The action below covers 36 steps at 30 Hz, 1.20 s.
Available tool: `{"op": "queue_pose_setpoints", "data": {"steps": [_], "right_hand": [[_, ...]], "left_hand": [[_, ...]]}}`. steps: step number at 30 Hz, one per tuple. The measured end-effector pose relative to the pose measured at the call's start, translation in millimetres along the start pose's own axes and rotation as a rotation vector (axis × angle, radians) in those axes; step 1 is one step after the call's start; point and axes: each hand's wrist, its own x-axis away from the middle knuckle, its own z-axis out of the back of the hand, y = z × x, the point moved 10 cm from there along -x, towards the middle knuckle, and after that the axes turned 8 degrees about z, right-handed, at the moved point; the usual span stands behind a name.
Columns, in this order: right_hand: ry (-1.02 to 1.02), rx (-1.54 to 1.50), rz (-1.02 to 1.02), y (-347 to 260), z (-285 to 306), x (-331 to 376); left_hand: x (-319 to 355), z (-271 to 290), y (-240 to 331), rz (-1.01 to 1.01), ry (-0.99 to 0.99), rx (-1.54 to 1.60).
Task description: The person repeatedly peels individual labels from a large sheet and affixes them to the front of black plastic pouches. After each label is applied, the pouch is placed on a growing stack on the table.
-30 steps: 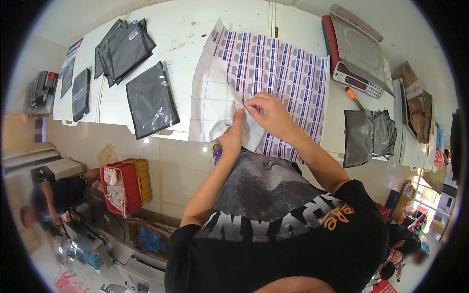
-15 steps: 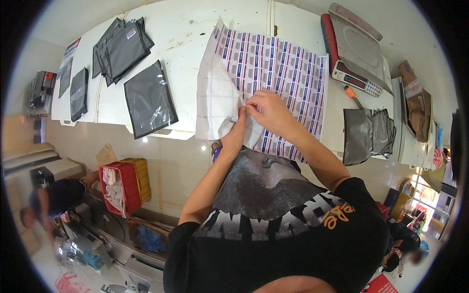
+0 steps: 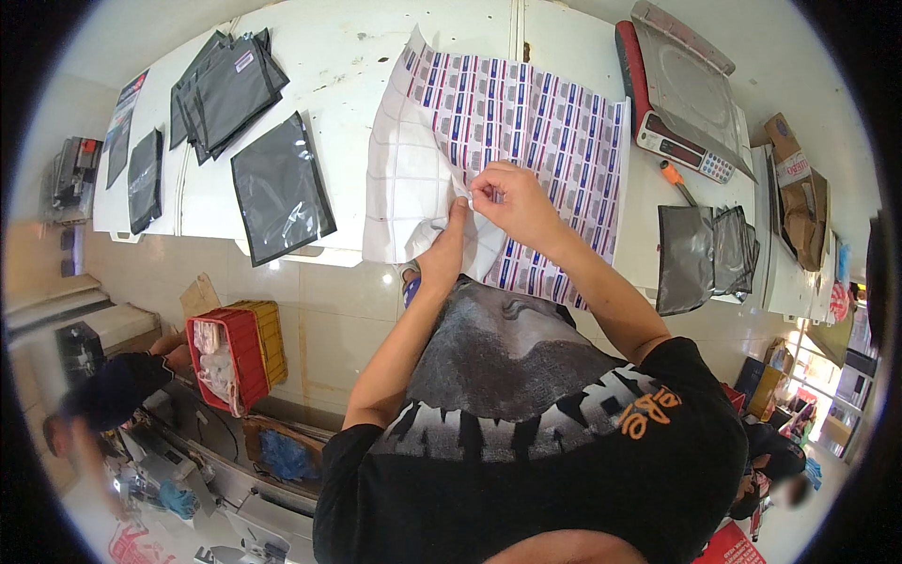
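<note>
Label sheet [image 3: 526,141]: lies on the white worktop [image 3: 329,66], near edge overhanging. Left strip already bare backing; most labels remain, so peeling looks at an early stage. Right hand [image 3: 512,202]: fingers pinched on a label at the sheet's lower left. Left hand [image 3: 446,249]: fingers closed on the backing just below. Left of sheet: grey pouch [image 3: 280,188]. Right of sheet: scale [image 3: 681,89].

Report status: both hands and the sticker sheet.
Left hand and right hand pinch the sheet's peeled white edge. Large white backing sheet of blue-and-red stickers lies flat on white counter. Nothing in the way.
</note>
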Motion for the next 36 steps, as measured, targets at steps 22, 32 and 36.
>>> {"op": "queue_pose_setpoints", "data": {"steps": [22, 32, 36], "right_hand": [[-0.093, -0.133, -0.285, 18.7, -11.4, 14.6], [0.050, -0.123, -0.302, 49.6, 6.1, 25.1], [0.059, -0.133, -0.348, 61.7, 13.1, 31.9]], "left_hand": [[12.8, 11.5, -8.0, 0.178, -0.030, -0.001], [15.6, 18.0, -51.8, 0.536, 0.134, 0.516], [15.6, 10.2, -70.8, 0.658, 0.073, 0.685]]}}
